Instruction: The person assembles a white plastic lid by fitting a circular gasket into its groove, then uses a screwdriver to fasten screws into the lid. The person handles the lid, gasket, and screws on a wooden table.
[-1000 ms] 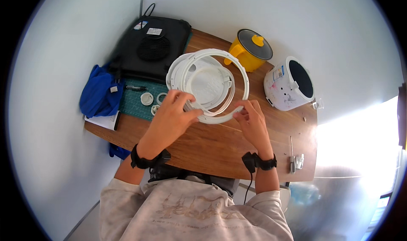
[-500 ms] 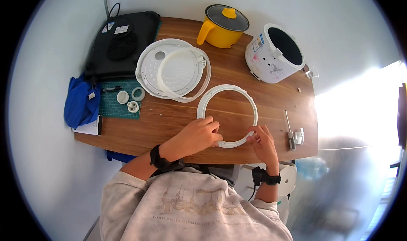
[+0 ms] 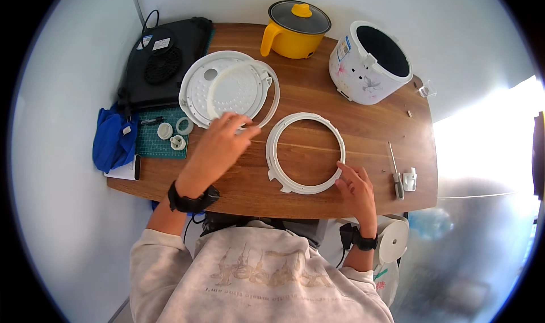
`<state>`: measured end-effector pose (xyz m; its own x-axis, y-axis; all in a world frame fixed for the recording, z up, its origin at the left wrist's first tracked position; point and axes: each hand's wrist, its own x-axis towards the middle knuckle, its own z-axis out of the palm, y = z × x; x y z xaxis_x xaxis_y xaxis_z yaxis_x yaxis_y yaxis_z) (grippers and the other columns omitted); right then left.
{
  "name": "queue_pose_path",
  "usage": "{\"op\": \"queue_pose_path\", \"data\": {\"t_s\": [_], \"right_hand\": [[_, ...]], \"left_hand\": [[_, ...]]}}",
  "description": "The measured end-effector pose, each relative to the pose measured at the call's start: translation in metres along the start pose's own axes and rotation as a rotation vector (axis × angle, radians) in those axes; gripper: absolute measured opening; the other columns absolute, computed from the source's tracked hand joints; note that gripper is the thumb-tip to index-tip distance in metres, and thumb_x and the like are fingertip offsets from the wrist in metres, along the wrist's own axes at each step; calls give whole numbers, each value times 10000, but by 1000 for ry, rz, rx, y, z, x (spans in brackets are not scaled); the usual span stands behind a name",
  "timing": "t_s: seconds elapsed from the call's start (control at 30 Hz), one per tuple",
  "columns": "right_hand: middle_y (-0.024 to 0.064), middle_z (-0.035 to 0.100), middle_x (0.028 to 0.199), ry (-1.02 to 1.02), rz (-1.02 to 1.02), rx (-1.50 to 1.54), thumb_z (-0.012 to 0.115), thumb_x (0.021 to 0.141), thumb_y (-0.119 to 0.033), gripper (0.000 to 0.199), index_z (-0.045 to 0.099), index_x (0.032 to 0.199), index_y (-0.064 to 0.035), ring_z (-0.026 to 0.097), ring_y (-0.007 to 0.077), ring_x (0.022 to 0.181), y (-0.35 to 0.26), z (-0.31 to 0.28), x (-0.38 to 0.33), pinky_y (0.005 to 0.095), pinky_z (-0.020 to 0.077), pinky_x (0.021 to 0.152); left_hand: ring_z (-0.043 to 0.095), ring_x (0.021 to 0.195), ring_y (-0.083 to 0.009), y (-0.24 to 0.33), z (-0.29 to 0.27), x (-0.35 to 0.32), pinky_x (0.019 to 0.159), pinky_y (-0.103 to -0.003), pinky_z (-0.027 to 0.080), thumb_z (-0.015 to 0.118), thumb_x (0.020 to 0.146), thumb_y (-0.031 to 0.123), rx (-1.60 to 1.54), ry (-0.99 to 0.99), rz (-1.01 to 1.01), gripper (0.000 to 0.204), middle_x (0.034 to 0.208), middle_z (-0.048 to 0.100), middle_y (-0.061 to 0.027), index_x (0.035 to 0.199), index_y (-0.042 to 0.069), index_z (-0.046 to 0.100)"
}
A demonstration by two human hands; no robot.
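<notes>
A white plastic ring (image 3: 272, 152) with tabs on its near left edge lies on the wooden table in front of me. My right hand (image 3: 355, 188) pinches its right rim between thumb and fingers. My left hand (image 3: 218, 147), slightly blurred, is off the ring and reaches over the near edge of a round white lid (image 3: 193, 99). Its fingers are apart with nothing seen in them. A translucent sealing ring (image 3: 276, 99) rests partly on that lid and overhangs its right side; whether my left fingertips touch it I cannot tell.
At the back stand a yellow pot (image 3: 290, 42) with a glass lid and a white flower-patterned rice cooker body (image 3: 363, 82). A screwdriver (image 3: 398, 187) and white plastic part (image 3: 410, 180) lie right. Left are a black appliance (image 3: 170, 50), green mat (image 3: 149, 147) and blue cloth (image 3: 110, 144).
My left hand has let go of the white ring and moved left and away from me to the lid. My right hand stays at the ring's right rim.
</notes>
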<state>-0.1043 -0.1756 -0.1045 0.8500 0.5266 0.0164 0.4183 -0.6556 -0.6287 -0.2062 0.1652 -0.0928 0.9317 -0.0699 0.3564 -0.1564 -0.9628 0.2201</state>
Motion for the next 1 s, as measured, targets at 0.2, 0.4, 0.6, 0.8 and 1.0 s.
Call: {"op": "queue_pose_path", "data": {"t_s": [0.2,0.4,0.6,0.8,1.0], "right_hand": [[101,618,1071,-18,19,46,717,897,-103,452,634,1341,-122,632,227,759,-1,4,-3,371,531,747],[107,617,1059,44,15,37,706,901,-107,422,622,1315,-105,633,236,753,6,1,-7,378,531,743],[108,628,1068,82,13,91,693,908,-94,410,624,1312,-104,632,236,729,0,-6,-8,368,529,733],[108,653,1033,70,-40,270,694,909,-36,392,632,1294,-77,650,172,715,-8,-8,-11,295,529,679],[77,669,1035,42,-43,370,685,921,-28,381,622,1296,-38,630,125,726,-9,-1,-13,263,528,665]], "left_hand": [[576,1145,-256,-29,4,-8,1047,-418,433,756,828,68,156,-9,-83,426,1125,646,-55,1245,115,684],[615,1010,-236,-27,-8,6,987,-409,461,754,832,81,53,83,-99,268,960,651,-32,1097,108,721],[638,856,-250,-10,-42,36,771,-341,519,734,899,114,-160,228,-152,247,959,652,-59,1140,78,694],[586,684,-132,18,-63,53,607,-251,477,640,1018,184,-521,372,-170,221,924,676,-40,1205,67,648],[541,628,-47,41,-58,53,577,-200,445,552,1078,231,-887,230,-267,198,837,673,-24,1140,51,603]]}}
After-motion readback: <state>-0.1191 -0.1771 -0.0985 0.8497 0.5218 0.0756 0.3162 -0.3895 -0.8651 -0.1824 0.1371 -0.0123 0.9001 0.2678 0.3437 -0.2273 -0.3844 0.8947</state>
